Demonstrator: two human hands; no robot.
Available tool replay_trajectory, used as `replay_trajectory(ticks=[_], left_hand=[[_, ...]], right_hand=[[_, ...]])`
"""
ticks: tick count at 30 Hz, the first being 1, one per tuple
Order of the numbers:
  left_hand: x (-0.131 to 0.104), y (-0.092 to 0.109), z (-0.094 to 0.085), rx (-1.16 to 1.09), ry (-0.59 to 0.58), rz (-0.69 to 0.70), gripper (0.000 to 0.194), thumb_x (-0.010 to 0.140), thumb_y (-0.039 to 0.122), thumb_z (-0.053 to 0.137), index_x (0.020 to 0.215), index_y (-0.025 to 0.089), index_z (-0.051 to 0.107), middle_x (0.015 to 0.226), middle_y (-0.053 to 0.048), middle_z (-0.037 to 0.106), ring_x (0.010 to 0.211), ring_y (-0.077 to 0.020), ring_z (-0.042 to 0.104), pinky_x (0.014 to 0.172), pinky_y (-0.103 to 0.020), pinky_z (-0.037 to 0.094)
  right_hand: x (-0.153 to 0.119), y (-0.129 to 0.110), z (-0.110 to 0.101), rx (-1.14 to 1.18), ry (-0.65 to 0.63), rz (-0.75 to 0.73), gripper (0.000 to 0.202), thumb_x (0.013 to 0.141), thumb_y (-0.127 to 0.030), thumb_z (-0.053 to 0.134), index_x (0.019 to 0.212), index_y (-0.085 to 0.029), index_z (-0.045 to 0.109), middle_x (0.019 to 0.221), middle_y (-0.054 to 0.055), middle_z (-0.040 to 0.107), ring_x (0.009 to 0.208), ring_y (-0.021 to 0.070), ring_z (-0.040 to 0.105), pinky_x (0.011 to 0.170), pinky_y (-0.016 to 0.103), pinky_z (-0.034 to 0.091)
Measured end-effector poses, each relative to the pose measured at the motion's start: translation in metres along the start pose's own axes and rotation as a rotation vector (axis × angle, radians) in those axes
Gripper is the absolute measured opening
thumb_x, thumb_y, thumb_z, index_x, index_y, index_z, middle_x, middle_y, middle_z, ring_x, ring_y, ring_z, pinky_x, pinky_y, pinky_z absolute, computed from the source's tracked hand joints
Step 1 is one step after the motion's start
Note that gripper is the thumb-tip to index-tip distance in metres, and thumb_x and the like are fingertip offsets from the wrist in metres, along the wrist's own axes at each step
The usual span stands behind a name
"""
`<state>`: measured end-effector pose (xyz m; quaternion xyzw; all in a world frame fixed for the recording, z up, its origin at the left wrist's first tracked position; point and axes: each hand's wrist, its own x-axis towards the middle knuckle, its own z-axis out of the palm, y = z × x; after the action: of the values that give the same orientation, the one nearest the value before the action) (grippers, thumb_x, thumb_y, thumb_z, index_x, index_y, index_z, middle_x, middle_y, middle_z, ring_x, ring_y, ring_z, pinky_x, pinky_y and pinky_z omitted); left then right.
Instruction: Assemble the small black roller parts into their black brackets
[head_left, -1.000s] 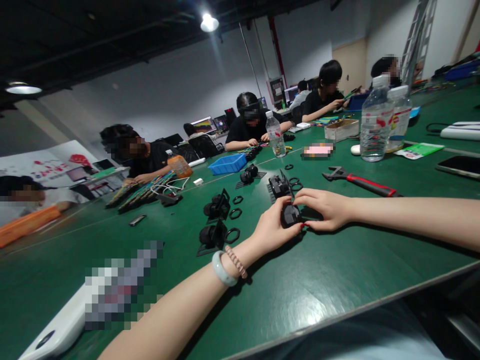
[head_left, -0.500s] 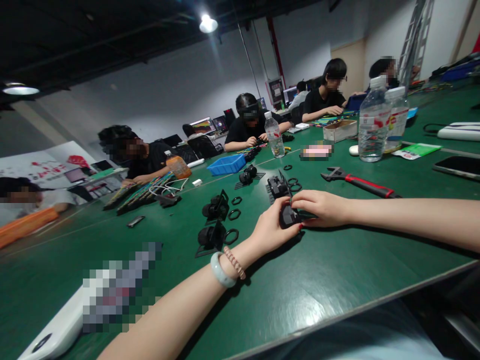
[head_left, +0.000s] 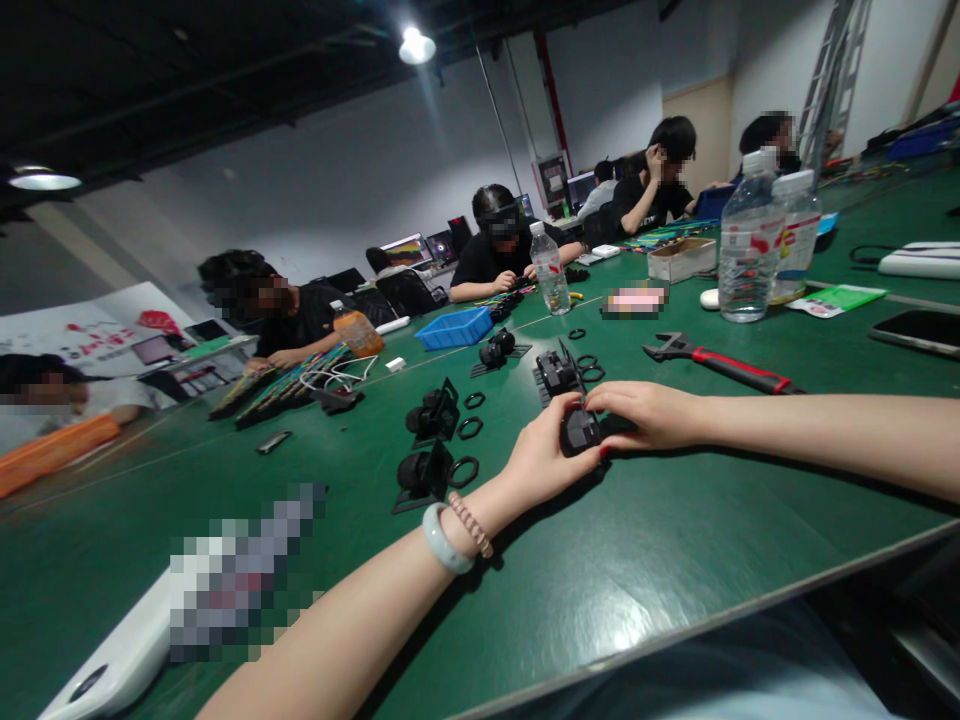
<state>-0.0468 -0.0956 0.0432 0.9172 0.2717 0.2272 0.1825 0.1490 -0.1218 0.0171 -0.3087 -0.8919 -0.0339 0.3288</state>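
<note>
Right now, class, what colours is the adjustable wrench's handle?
The wrench's handle is red and black, seen best in the head view.

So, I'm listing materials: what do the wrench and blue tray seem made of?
Wrench: head looks like dull steel, by its grey sheen; grip, plastic or rubber, by its red and black colouring. Blue tray: probably smooth plastic, by its even colour.

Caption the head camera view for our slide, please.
Left hand and right hand hold a black part at a green table, wrench nearby.
</note>
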Motion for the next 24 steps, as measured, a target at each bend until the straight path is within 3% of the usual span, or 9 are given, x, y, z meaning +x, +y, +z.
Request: replay_trajectory(ticks=[24], left_hand=[[-0.0001, -0.0019, 0.0008, 0.002, -0.007, -0.022, 0.056, 0.068, 0.032, 0.061, 0.117, 0.022, 0.038, 0.111, -0.006, 0.054, 0.098, -0.0213, 0.054, 0.085, -0.034, 0.043]], right_hand=[[0.0006, -0.0011, -0.0015, 0.007, -0.058, 0.132, 0.031, 0.084, -0.033, 0.046, 0.106, -0.012, 0.051, 0.096, 0.013, 0.060, 0.089, 0.0217, 0.056, 0.077, 0.036, 0.046]])
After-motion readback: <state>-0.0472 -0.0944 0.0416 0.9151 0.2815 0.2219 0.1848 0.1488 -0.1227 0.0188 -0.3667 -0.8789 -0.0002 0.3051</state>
